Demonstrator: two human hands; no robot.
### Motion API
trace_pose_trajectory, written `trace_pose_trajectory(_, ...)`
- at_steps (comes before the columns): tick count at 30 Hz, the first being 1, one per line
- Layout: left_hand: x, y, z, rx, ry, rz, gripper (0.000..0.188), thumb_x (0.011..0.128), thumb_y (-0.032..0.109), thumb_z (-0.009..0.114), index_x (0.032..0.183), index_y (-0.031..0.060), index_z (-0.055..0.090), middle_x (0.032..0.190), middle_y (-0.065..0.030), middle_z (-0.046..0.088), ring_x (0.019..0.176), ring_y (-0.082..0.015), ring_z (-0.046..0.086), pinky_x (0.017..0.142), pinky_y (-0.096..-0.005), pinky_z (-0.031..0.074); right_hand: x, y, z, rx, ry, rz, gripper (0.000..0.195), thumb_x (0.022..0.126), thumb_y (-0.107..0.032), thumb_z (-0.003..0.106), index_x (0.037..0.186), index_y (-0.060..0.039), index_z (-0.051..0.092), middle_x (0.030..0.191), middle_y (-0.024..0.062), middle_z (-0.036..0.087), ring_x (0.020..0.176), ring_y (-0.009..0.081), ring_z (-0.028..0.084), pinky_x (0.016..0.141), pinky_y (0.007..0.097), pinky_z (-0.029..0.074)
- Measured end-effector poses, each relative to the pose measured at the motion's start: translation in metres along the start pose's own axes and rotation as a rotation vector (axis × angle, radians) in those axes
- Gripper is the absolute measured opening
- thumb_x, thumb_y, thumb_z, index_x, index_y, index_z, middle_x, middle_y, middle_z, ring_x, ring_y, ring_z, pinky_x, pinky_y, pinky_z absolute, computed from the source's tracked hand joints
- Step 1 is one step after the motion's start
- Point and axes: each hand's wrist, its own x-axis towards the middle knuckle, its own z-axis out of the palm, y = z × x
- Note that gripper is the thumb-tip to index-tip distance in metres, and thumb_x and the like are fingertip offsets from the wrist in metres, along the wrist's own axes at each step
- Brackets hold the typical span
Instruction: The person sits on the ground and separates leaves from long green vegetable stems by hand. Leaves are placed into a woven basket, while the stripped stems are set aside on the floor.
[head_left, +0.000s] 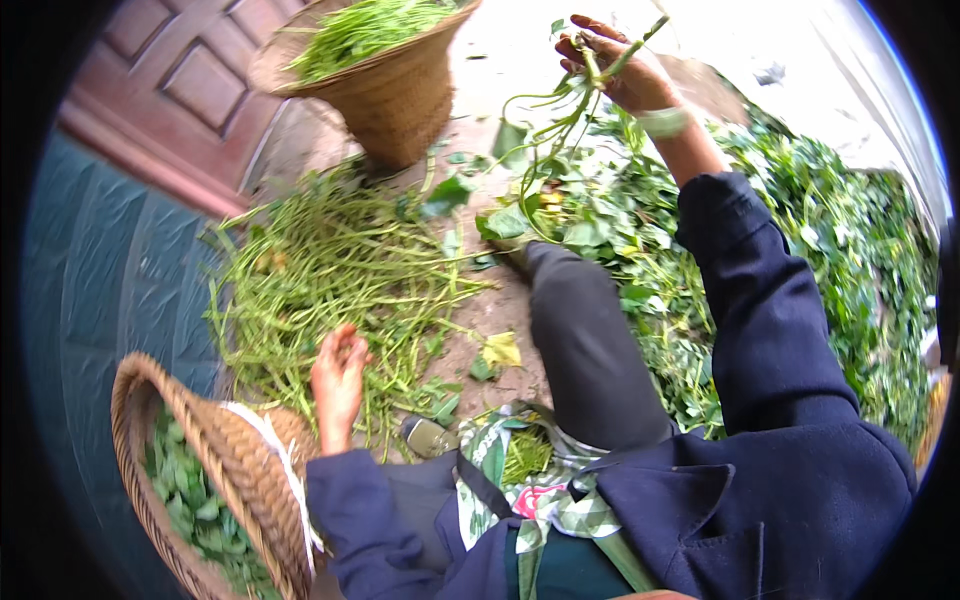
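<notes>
Raised at the top right, my right hand (626, 71) grips a leafy green vine (570, 112) whose stems and leaves dangle below the fingers. A pale bracelet (664, 122) circles that wrist. My left hand (339, 375) is at the near edge of a heap of green stems (337, 270), its fingers curled and slightly parted. Nothing shows in it; whether it touches the stems I cannot tell. A yellow leaf (501, 350) lies on the ground between the heap and my right leg (589, 337).
A woven basket (394, 112) full of cut stems (367, 34) stands at the top. Another woven basket (247, 465) with green leaves (199, 502) is at lower left. Leafy vines (817, 202) cover the ground on the right. A panelled door (202, 86) adjoins a blue wall (97, 285).
</notes>
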Motion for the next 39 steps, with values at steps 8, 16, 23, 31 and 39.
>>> trace_pose_trajectory(8, -0.011, 0.072, -0.029, 0.063, 0.324, 0.481, 0.041, 0.077, 0.013, 0.065, 0.113, 0.0007, 0.050, 0.101, -0.0105, 0.058, 0.089, -0.0163, 0.056, 0.073, -0.0279, 0.048, -0.009, 0.086, 0.214, -0.308, -0.087, 0.129, 0.040, 0.085, -0.014, 0.055, 0.121, -0.0012, 0.043, 0.097, 0.0103, 0.059, 0.079, 0.0162, 0.061, 0.064, 0.0253, 0.054)
trace_pose_trajectory(16, 0.029, 0.048, -0.037, -0.082, 0.438, 0.386, 0.020, 0.084, 0.009, 0.054, 0.101, -0.0014, 0.055, 0.089, -0.0121, 0.062, 0.077, -0.0179, 0.061, 0.069, -0.0291, 0.049, -0.066, 0.158, 0.292, -0.452, -0.367, 0.366, 0.037, 0.084, -0.013, 0.054, 0.115, 0.0060, 0.047, 0.085, 0.0162, 0.063, 0.075, 0.0185, 0.062, 0.061, 0.0284, 0.053)
trace_pose_trajectory(23, 0.039, 0.003, -0.105, -0.881, 0.330, 0.117, 0.035, 0.087, 0.031, 0.050, 0.096, -0.0026, 0.054, 0.084, -0.0159, 0.062, 0.074, -0.0219, 0.063, 0.066, -0.0365, 0.053, -0.040, 0.143, 0.267, -0.418, -0.300, 0.385, 0.028, 0.089, -0.018, 0.050, 0.114, -0.0063, 0.051, 0.087, 0.0077, 0.063, 0.074, 0.0128, 0.062, 0.065, 0.0254, 0.052)
trace_pose_trajectory(31, 0.034, 0.014, -0.099, -0.828, 0.187, 0.157, 0.042, 0.085, 0.036, 0.052, 0.099, -0.0031, 0.054, 0.083, -0.0163, 0.063, 0.070, -0.0209, 0.063, 0.064, -0.0324, 0.053, -0.045, 0.161, 0.250, -0.775, -0.533, -0.090, 0.028, 0.084, -0.017, 0.054, 0.110, -0.0048, 0.056, 0.101, 0.0099, 0.062, 0.092, 0.0169, 0.059, 0.082, 0.0285, 0.046)
trace_pose_trajectory(39, 0.034, 0.026, -0.093, -0.874, 0.165, 0.290, 0.054, 0.082, 0.047, 0.050, 0.104, -0.0025, 0.052, 0.096, -0.0128, 0.060, 0.087, -0.0201, 0.059, 0.075, -0.0302, 0.047, -0.091, 0.157, 0.275, -0.584, -0.827, 0.400, 0.020, 0.084, -0.017, 0.057, 0.098, -0.0024, 0.061, 0.067, 0.0026, 0.062, 0.059, 0.0060, 0.056, 0.058, 0.0212, 0.047)
